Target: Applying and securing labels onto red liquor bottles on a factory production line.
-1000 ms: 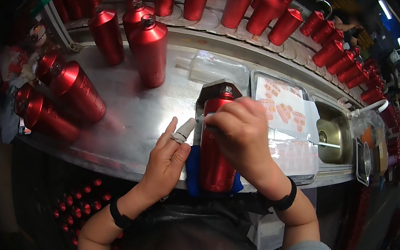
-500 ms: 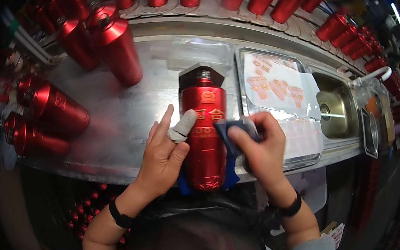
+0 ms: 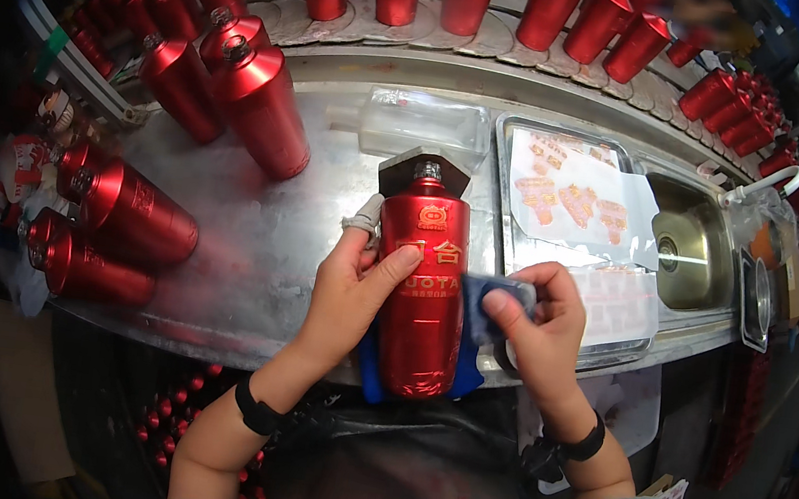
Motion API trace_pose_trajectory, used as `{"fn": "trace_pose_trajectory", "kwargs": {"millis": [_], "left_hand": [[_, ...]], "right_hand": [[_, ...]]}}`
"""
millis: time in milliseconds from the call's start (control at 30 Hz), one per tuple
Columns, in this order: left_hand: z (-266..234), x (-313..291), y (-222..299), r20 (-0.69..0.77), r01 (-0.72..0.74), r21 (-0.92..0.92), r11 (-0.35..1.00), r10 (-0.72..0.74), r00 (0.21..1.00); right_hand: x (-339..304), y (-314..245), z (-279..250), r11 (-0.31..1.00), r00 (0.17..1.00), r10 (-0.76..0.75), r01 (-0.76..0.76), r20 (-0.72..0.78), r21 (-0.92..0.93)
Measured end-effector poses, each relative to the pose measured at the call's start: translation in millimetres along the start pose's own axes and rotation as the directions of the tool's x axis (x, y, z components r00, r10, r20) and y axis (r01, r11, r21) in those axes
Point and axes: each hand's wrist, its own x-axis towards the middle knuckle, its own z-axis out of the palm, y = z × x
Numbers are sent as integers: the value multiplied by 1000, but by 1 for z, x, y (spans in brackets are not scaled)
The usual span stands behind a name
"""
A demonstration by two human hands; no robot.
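A shiny red bottle (image 3: 420, 328) with gold emblem and lettering lies on its back in front of me, its dark neck pointing away. Its neck end rests at a dark angular holder (image 3: 456, 178), and blue cloth (image 3: 469, 374) shows under its base. My left hand (image 3: 355, 279) grips the bottle's left side, thumb across the lettering; one finger wears a whitish cover. Pinched in my right hand (image 3: 545, 327) is a dark blue-grey scraper-like pad (image 3: 489, 297), at the bottle's right edge. I cannot tell whether the pad touches the bottle.
More red bottles (image 3: 261, 110) stand or lie at the left of the metal counter (image 3: 247, 260). Beyond, a conveyor (image 3: 367, 38) carries several more. A clear plastic box (image 3: 426, 128), a tray (image 3: 502, 177) with sheets of gold-red stickers (image 3: 577, 204), and a sink (image 3: 690, 247) lie further right.
My left hand has closed around the bottle, its thumb now over the lettering. My right hand has drawn the pad off the bottle's face to its right side. The view has shifted slightly.
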Motion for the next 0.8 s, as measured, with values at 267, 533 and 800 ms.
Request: {"fn": "trace_pose_trajectory", "kwargs": {"millis": [267, 533, 800], "left_hand": [[0, 10, 6, -109, 71, 32, 997, -67, 992], [-25, -2, -16, -182, 45, -52, 998, -53, 982], [-20, -39, -2, 240, -437, 691, 576, 387, 890]], "right_hand": [[13, 12, 1, 996, 994, 89, -88, 63, -6], [12, -19, 24, 999, 999, 24, -25, 36, 25], [26, -1, 3, 994, 993, -35, 22, -117, -107]]}}
